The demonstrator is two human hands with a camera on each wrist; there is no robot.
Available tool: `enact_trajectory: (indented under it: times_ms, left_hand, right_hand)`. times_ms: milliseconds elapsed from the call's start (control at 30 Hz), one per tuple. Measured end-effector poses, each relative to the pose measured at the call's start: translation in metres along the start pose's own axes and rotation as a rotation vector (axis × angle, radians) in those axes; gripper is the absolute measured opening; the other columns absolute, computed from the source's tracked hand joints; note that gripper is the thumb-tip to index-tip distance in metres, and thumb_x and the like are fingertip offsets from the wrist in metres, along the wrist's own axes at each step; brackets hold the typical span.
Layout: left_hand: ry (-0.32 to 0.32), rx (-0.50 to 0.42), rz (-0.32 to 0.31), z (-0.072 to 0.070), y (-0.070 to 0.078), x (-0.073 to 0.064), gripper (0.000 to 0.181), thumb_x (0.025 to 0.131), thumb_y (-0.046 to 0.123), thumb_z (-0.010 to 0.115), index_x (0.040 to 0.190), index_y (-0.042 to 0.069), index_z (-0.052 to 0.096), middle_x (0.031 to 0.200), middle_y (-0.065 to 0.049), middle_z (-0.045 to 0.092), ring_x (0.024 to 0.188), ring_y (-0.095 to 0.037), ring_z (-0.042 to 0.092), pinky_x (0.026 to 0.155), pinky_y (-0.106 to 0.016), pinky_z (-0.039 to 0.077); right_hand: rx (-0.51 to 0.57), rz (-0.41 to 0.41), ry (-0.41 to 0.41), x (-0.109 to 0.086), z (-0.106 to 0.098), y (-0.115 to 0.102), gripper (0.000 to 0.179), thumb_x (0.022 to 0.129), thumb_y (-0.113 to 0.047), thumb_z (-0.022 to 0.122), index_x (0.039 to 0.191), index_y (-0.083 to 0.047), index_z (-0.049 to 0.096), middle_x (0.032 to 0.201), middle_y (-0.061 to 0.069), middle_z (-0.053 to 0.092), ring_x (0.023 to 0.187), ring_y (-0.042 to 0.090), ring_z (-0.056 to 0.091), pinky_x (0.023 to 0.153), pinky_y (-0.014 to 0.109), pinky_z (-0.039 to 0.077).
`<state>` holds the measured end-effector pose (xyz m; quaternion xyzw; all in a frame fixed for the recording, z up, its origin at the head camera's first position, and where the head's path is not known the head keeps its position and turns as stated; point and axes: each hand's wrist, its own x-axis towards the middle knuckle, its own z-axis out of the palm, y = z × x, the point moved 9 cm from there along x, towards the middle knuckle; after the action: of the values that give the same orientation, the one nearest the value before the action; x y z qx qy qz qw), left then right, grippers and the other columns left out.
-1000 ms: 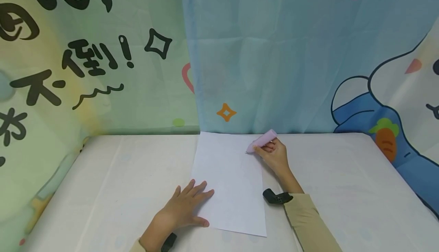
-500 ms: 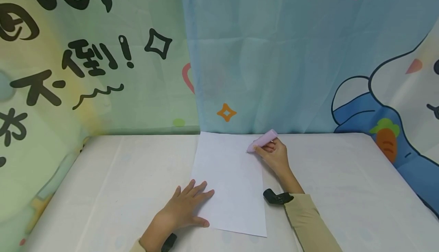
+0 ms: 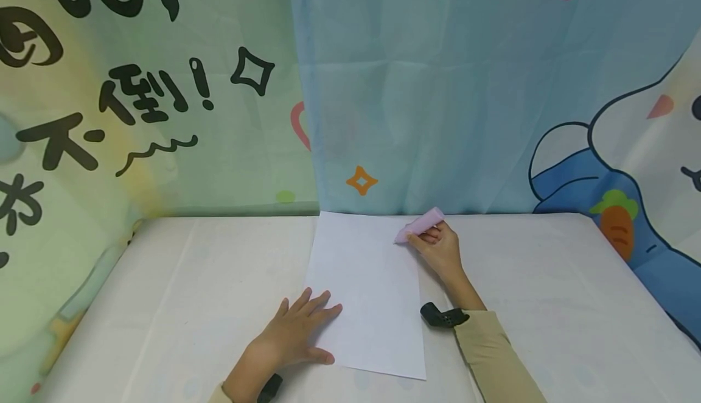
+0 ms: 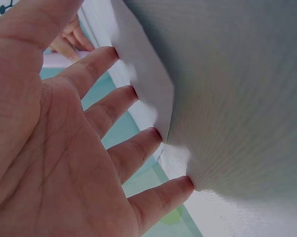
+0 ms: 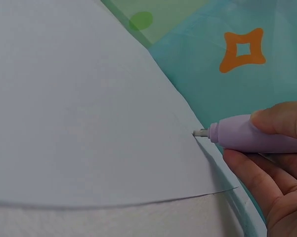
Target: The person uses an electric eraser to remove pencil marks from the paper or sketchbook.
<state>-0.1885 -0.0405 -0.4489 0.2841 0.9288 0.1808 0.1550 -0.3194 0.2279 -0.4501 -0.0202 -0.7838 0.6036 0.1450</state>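
A white sheet of paper [image 3: 364, 305] lies on the white-covered table, its far edge at the table's back. Near its upper right, my right hand [image 3: 440, 251] grips a thick lilac pen-shaped tool [image 3: 418, 225] between thumb and fingers. In the right wrist view the tool [image 5: 242, 134] has a narrow grey tip that meets the paper close to its edge; its exact kind is unclear. My left hand [image 3: 296, 330] rests with spread fingers along the lower left edge of the paper. Fingertips [image 4: 150, 134] touch the sheet in the left wrist view, while one finger touches the tablecloth.
The table [image 3: 219, 281] wears a pale cloth and ends at a printed fabric backdrop [image 3: 438, 105] with cartoon shapes and writing. Dark wrist-worn devices sit on both wrists, one of them a black camera [image 3: 442, 316] beside the paper's right edge.
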Motion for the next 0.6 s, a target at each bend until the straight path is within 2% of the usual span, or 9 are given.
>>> enact_trajectory:
  times_ms: [600]
  left_hand:
    - [0.005, 0.001, 0.006, 0.0005, -0.0001, -0.0002, 0.081, 0.076, 0.043, 0.078, 0.146, 0.018, 0.045, 0.156, -0.010, 0.036, 0.145, -0.039, 0.025, 0.109, -0.069, 0.023]
  right_hand:
    - [0.015, 0.001, -0.058, -0.0028, 0.0035, -0.0056, 0.032, 0.079, 0.009, 0.073, 0.105, 0.014, 0.053, 0.087, 0.019, 0.069, 0.067, -0.007, 0.060, 0.065, 0.010, 0.051]
